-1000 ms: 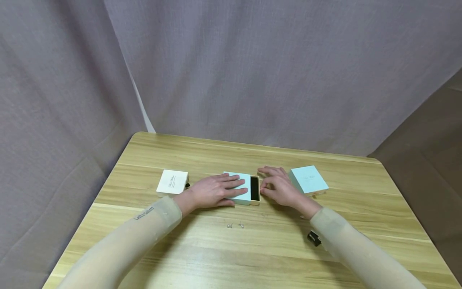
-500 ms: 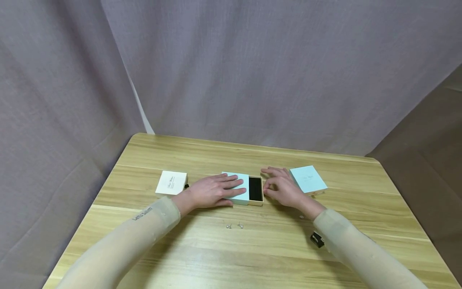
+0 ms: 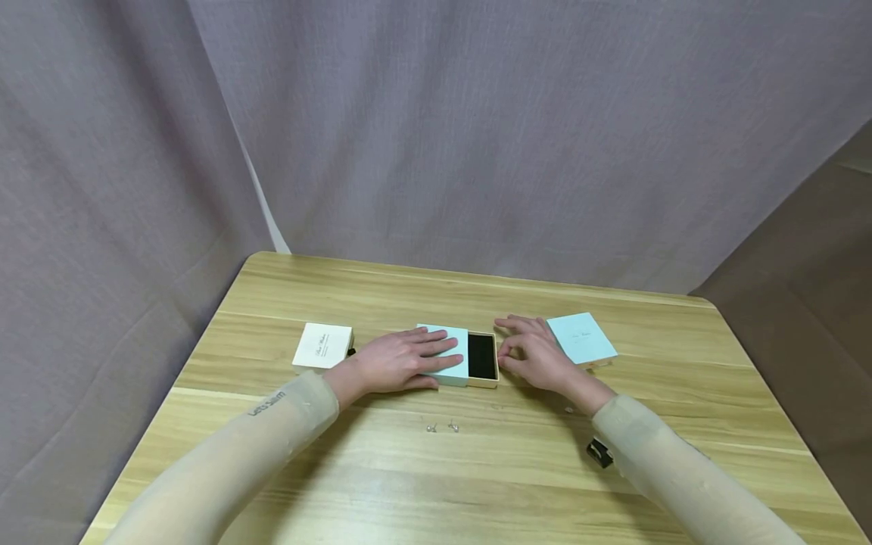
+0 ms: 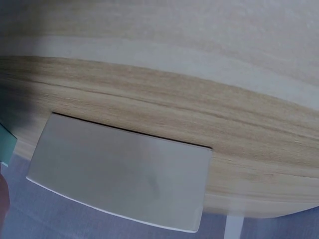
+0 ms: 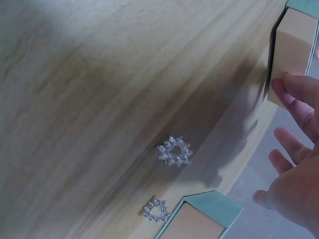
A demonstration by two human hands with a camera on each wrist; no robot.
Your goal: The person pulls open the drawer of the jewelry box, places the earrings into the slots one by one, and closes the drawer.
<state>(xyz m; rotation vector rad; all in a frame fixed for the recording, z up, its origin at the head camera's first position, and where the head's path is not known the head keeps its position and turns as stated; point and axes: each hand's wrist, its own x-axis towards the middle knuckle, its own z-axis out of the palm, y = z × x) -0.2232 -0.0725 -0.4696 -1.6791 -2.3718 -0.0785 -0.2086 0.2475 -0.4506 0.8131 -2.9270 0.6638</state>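
Note:
In the head view, my left hand (image 3: 402, 362) rests flat, fingers spread, on the sleeve (image 3: 461, 334) of a light blue jewelry box. Its drawer (image 3: 482, 356), cream-sided with a black lining, sticks out to the right by about half a box width. Thumb and index finger of my right hand (image 3: 534, 356) pinch at the drawer's outer end; the other fingers stay extended. The right wrist view shows that pinch against the drawer's cream end face (image 5: 296, 47). What exactly lies between the fingertips is hidden.
A white box (image 3: 323, 345) stands left and a second light blue box (image 3: 582, 337) right. Nearer the front lie two small earrings (image 3: 443, 427). A black object (image 3: 599, 453) sits beside the right sleeve. Two sparkly silver pieces (image 5: 175, 151) show in the right wrist view.
The drawer has slid out to the right from the sleeve, with my right hand moving along with it. My left hand has stayed on the sleeve. Little moved in the last half second.

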